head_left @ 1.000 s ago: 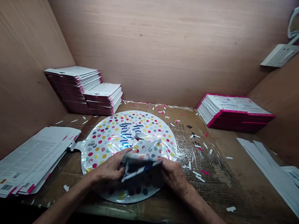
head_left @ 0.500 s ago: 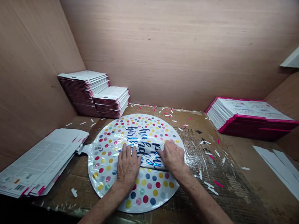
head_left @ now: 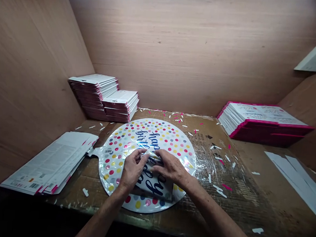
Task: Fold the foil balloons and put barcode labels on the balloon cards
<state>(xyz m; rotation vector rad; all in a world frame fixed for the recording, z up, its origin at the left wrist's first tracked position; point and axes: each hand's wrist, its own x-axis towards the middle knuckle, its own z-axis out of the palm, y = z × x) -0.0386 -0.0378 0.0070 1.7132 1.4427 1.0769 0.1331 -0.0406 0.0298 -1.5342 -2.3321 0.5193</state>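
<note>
A flat, round foil balloon (head_left: 173,134) with coloured dots and blue "happy birthday" lettering lies on the cardboard-covered surface. Its tail points left. Over its lower middle is a smaller folded piece of foil with part of a word on it (head_left: 153,185). I cannot tell whether this is part of the same balloon. My left hand (head_left: 133,167) is closed, with thumb and fingertips pinching the foil's upper edge. My right hand (head_left: 168,166) is closed on the same edge, thumb below and fingers above. The fingertips are partly hidden by foil glare.
Printed white cards (head_left: 49,161) lie at the left, touching the balloon's tail. White and pink card stacks (head_left: 94,96) stand at the back left, and another pink-edged stack (head_left: 266,122) at the back right. Paper scraps (head_left: 220,191) litter the cardboard. Wooden walls (head_left: 178,55) enclose it.
My hands were pressing flat on the foil; now both pinch its edge closer together near the middle. The folded lettered part sits lower, nearer me. The view has shifted slightly.
</note>
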